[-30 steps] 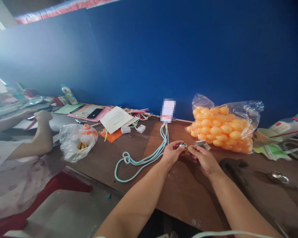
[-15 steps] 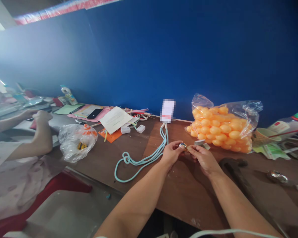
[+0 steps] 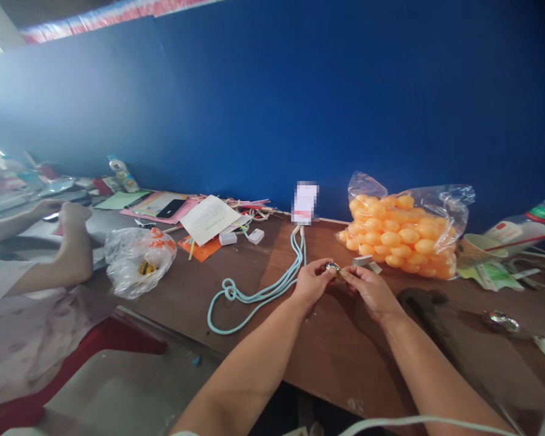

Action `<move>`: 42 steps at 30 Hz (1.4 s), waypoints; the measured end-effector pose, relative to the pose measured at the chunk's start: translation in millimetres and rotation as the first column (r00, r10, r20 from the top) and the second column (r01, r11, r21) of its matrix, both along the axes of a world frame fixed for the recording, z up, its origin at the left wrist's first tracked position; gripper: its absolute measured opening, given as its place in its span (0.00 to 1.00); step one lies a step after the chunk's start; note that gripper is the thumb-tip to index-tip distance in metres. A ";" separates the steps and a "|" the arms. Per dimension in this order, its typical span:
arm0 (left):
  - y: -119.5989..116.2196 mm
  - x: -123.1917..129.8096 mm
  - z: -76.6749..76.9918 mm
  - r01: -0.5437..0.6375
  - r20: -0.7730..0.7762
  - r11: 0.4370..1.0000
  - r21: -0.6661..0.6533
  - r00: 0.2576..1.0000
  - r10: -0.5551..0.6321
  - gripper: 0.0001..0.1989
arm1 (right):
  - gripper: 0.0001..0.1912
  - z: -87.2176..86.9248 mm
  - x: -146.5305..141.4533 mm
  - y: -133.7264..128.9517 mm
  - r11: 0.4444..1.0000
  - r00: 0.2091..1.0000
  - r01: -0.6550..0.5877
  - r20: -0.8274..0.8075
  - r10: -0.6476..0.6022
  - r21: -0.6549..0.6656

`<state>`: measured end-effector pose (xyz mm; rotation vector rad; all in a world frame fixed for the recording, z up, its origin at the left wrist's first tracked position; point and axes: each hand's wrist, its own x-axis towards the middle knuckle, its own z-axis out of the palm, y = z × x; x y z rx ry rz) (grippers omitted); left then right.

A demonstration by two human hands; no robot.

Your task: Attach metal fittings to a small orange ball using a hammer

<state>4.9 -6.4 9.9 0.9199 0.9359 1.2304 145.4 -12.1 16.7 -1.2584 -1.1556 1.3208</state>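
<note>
A small shiny metallic object (image 3: 332, 267) is pinched between the fingers of my left hand (image 3: 312, 281), above the brown table. My right hand (image 3: 367, 290) is closed just beside it, its fingertips meeting the object's right side at a small golden-brown part too small to make out. Light blue cord (image 3: 258, 295) lies looped on the table to the left of my hands and runs up to a blurred white card (image 3: 304, 203) against the blue wall. Small pale pieces (image 3: 362, 260) lie just behind my right hand.
A clear bag of orange balls (image 3: 399, 236) stands behind at the right. Further right are a cup (image 3: 479, 248), a bottle (image 3: 522, 225) and another shiny object (image 3: 502, 321). At left are a plastic bag (image 3: 140, 261), papers (image 3: 210, 219) and a person's arm (image 3: 68, 263).
The view has shifted slightly, moving the scene a little leftward. Both hands keep nearly the same pose around the shiny object. A bright item now shows by the other person's hand.
</note>
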 end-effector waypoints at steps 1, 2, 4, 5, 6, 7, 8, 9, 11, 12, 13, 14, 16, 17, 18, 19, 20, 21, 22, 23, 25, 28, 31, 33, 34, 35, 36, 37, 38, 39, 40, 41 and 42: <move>0.1 -0.2 -0.1 0.000 -0.005 1.000 0.006 1.000 0.000 0.18 | 0.20 0.0 0.4 0.1 1.000 1.000 0.004 0.011 -0.005 0.005; 0.2 -0.5 -0.4 0.000 -0.015 1.000 0.013 1.000 0.000 0.18 | 0.20 0.1 0.7 0.1 1.000 1.000 0.009 0.021 -0.009 0.010; 0.5 -1.0 -1.0 0.002 -0.043 1.000 0.029 0.999 -0.001 0.18 | 0.19 0.9 0.7 -0.3 1.000 0.999 0.017 0.034 -0.017 0.009; 0.6 -1.3 -1.2 0.006 -0.058 0.999 0.035 0.998 -0.004 0.17 | 0.18 1.5 0.5 -0.7 1.000 0.999 0.017 0.035 -0.017 0.004; 0.7 -1.6 -1.3 0.007 -0.071 0.999 0.041 0.997 -0.004 0.17 | 0.18 2.1 0.1 -1.1 1.000 0.999 0.017 0.031 -0.017 0.000; 0.6 -1.7 -1.3 0.007 -0.082 0.999 0.046 0.997 -0.003 0.17 | 0.18 2.7 -0.2 -1.4 1.000 1.000 0.017 0.025 -0.016 -0.003; 0.5 -1.8 -1.3 0.006 -0.090 0.999 0.048 0.996 -0.002 0.17 | 0.17 3.2 -0.5 -1.7 1.000 1.000 0.020 0.020 -0.020 -0.006; 0.3 -1.8 -1.4 0.006 -0.093 0.999 0.047 0.996 -0.002 0.17 | 0.17 3.4 -0.8 -1.9 1.000 1.000 0.025 0.017 -0.025 -0.009; 0.3 -1.7 -2.0 0.003 -0.093 0.999 0.042 0.996 0.001 0.17 | 0.17 3.3 -1.0 -1.9 0.999 1.000 0.030 0.007 -0.030 -0.021; 0.5 -1.6 -2.7 0.004 -0.093 0.999 0.039 0.996 0.000 0.17 | 0.17 3.0 -1.0 -1.8 0.999 1.000 0.028 -0.001 -0.028 -0.029; 0.8 -1.5 -3.7 0.007 -0.093 0.999 0.038 0.996 -0.003 0.17 | 0.17 2.6 -0.9 -1.6 0.999 1.000 0.025 -0.010 -0.025 -0.036; 1.3 -1.4 -4.9 0.010 -0.094 0.999 0.043 0.996 -0.006 0.17 | 0.16 2.2 -0.7 -1.5 0.999 1.000 0.022 -0.019 -0.023 -0.038; 2.3 -1.3 -7.4 0.014 -0.102 0.998 0.057 0.995 -0.008 0.18 | 0.16 1.7 -0.4 -1.3 0.999 0.999 0.019 -0.034 -0.020 -0.038; 2.7 -1.2 -8.3 0.014 -0.105 0.998 0.063 0.994 -0.008 0.18 | 0.16 1.4 -0.4 -1.2 0.999 0.999 0.018 -0.039 -0.019 -0.038; 2.9 -1.2 -8.9 0.014 -0.107 0.998 0.066 0.994 -0.006 0.19 | 0.16 1.2 -0.4 -1.1 0.999 0.999 0.016 -0.043 -0.018 -0.038; 3.0 -1.2 -9.0 0.013 -0.111 0.998 0.067 0.994 -0.005 0.19 | 0.16 1.0 -0.5 -1.0 0.999 0.999 0.015 -0.046 -0.017 -0.038; 2.8 -1.2 -8.8 0.012 -0.119 0.998 0.069 0.993 -0.004 0.19 | 0.16 0.8 -0.7 -0.9 0.999 0.999 0.014 -0.051 -0.016 -0.039; 2.5 -1.4 -8.3 0.012 -0.132 0.997 0.074 0.991 -0.002 0.19 | 0.16 0.5 -0.9 -0.8 0.999 0.998 0.015 -0.055 -0.017 -0.038; 2.1 -1.5 -7.8 0.011 -0.146 0.996 0.084 0.989 0.001 0.19 | 0.16 0.3 -1.2 -0.6 0.999 0.998 0.015 -0.059 -0.017 -0.038; 1.8 -1.6 -7.2 0.009 -0.157 0.995 0.095 0.988 0.006 0.18 | 0.17 0.2 -1.4 -0.5 0.999 0.998 0.014 -0.064 -0.016 -0.037; 1.3 -1.8 -6.7 0.006 -0.160 0.994 0.107 0.987 0.011 0.18 | 0.18 0.5 -1.7 -0.5 0.999 0.998 0.005 -0.069 -0.008 -0.039; 1.7 -1.4 -6.7 0.012 -0.100 0.997 0.081 0.995 -0.004 0.19 | 0.18 1.8 -1.1 -1.0 0.999 0.999 0.001 -0.050 -0.003 -0.041; 2.8 -1.0 -6.0 0.013 0.035 0.999 0.030 0.999 -0.014 0.21 | 0.18 3.1 0.8 -1.7 0.999 0.997 0.008 -0.072 -0.011 -0.032; 3.4 -1.2 -4.8 0.028 0.149 1.000 -0.012 0.988 -0.026 0.22 | 0.17 3.7 2.2 -2.2 1.000 0.992 -0.013 -0.129 0.010 -0.026; 3.5 -1.5 -4.2 0.044 0.203 0.999 -0.032 0.979 -0.037 0.22 | 0.16 4.1 2.6 -2.5 0.999 0.987 -0.030 -0.158 0.025 -0.025; 3.5 -1.9 -3.5 0.062 0.249 0.997 -0.048 0.967 -0.049 0.23 | 0.16 4.6 2.6 -2.8 0.999 0.983 -0.044 -0.182 0.038 -0.025; 3.4 -2.2 -2.8 0.079 0.284 0.995 -0.056 0.957 -0.060 0.23 | 0.16 5.0 2.3 -3.1 0.998 0.979 -0.054 -0.197 0.048 -0.028; 3.1 -2.5 -2.1 0.092 0.307 0.994 -0.058 0.949 -0.070 0.23 | 0.17 5.3 1.7 -3.4 0.998 0.978 -0.057 -0.203 0.049 -0.032; 2.7 -2.7 -1.5 0.100 0.316 0.993 -0.056 0.946 -0.078 0.22 | 0.17 5.5 0.7 -3.6 0.998 0.979 -0.054 -0.199 0.045 -0.039; 2.2 -2.8 -1.0 0.106 0.316 0.993 -0.055 0.945 -0.084 0.22 | 0.18 5.5 -0.5 -3.8 0.998 0.982 -0.049 -0.186 0.039 -0.047; 1.7 -2.7 -0.6 0.109 0.310 0.993 -0.054 0.947 -0.087 0.22 | 0.19 5.3 -1.7 -3.8 0.998 0.985 -0.042 -0.170 0.033 -0.053; 1.3 -2.5 -0.4 0.110 0.299 0.992 -0.054 0.950 -0.089 0.23 | 0.19 4.9 -2.9 -3.8 0.998 0.988 -0.034 -0.151 0.026 -0.053; 1.0 -2.2 -0.5 0.107 0.285 0.993 -0.053 0.955 -0.088 0.23 | 0.20 4.4 -4.0 -3.7 0.999 0.991 -0.025 -0.130 0.018 -0.048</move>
